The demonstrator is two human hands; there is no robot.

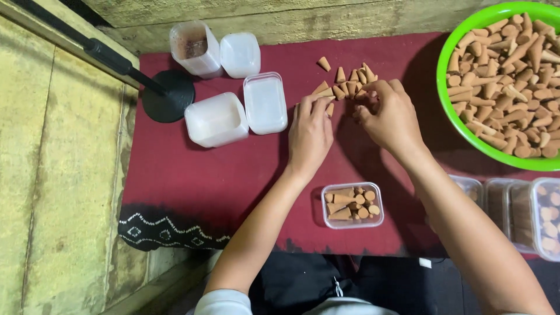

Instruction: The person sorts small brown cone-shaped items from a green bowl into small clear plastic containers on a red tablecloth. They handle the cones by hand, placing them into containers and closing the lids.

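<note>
A small heap of tan cones [347, 81] lies on the dark red cloth [192, 169]. My left hand [310, 133] rests at the heap's left edge, its fingertips closed on a cone or two. To the right, my right hand [389, 116] curls over the heap, fingers pinched on cones. Between my forearms, near the cloth's front edge, sits a small clear box [352, 205] partly filled with cones lying on their sides.
A big green bowl [444, 96] heaped with cones fills the top right. Several clear plastic containers [217, 119] and a lid [265, 102] stand at the upper left beside a black stand base [168, 96]. More filled boxes [539, 216] sit at the right edge.
</note>
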